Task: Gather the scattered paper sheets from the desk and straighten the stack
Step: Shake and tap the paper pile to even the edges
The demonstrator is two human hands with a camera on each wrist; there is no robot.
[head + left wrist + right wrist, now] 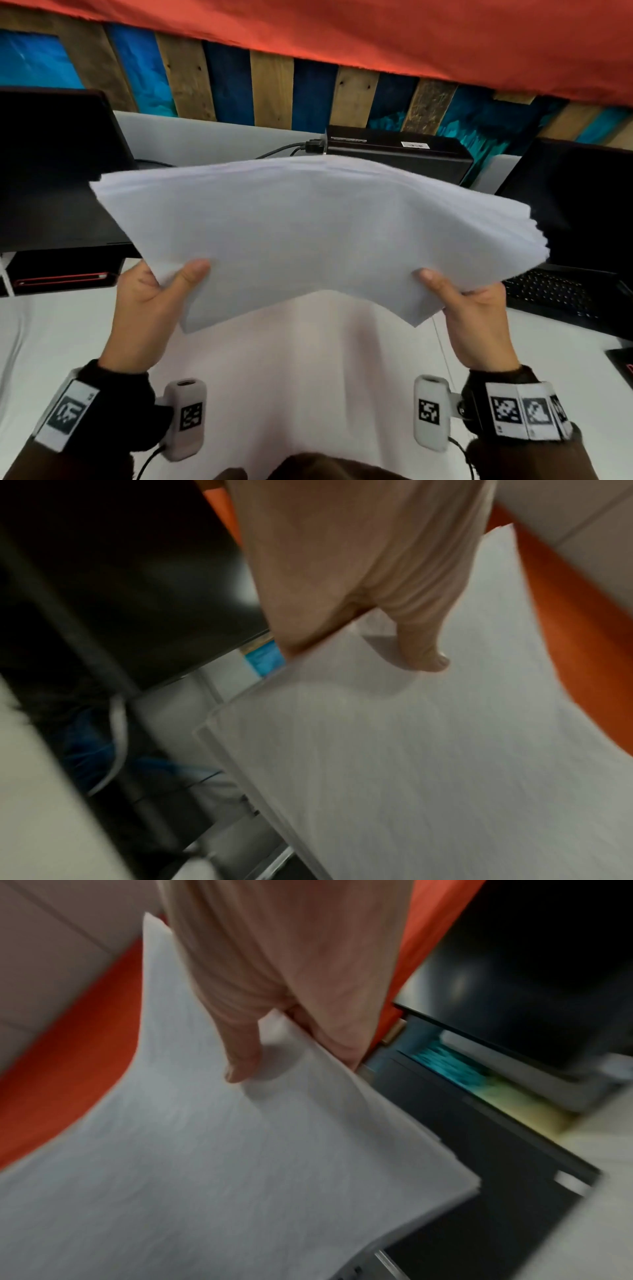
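- White bench [51, 342] runs under you, with a dark monitor [51, 164] at the left, a laptop [565, 240] at the right and a black box [394, 150] behind; your stack of paper [308, 233] is lifted clear above it.
- Your left hand [150, 308] pinches the near left corner, thumb on top; your right hand [479, 315] pinches the near right corner the same way.
- Risk: the stack bows upward in the middle and its right edge is fanned, so loosening either thumb could let sheets slide out toward the laptop.
- Risk: tapping it down crooked could crease the corners.
- From the head view you see the whole arch and both grips.
- Only the wrist views, though blurred, show each thumb pressing a dent into the top sheet, and the right one shows the stepped sheet edges.
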